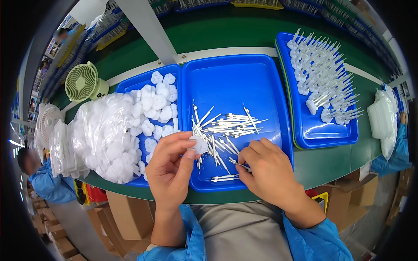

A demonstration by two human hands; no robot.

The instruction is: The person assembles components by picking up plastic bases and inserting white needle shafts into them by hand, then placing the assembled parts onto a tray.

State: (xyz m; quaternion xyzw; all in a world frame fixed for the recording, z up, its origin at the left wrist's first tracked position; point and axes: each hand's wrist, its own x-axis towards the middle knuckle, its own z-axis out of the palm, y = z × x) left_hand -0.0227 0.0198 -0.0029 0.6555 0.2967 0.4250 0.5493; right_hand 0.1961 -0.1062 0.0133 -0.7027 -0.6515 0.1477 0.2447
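Observation:
My left hand [170, 167] pinches a small, translucent white plastic disc [199, 145] between thumb and fingers, over the left side of the middle blue tray [230, 87]. In that tray lies a loose heap of thin white rods [228, 125] with fine metal ends. At its near right part, my right hand [269, 170] is closed with thumb and forefinger on a thin white rod [237, 164], mostly hidden by the fingers. Just left of my left hand, many similar white discs [160, 102] are spread in another blue tray [139, 81], partly under a clear bag [104, 135] full of them.
At the right, a stacked blue tray [322, 141] carries rows of white discs with rods [324, 74] standing up. A green fan [82, 82] and a white fan [45, 122] stand at the left. A wrapped white stack [383, 122] sits far right. Cardboard boxes [128, 215] are below the green table.

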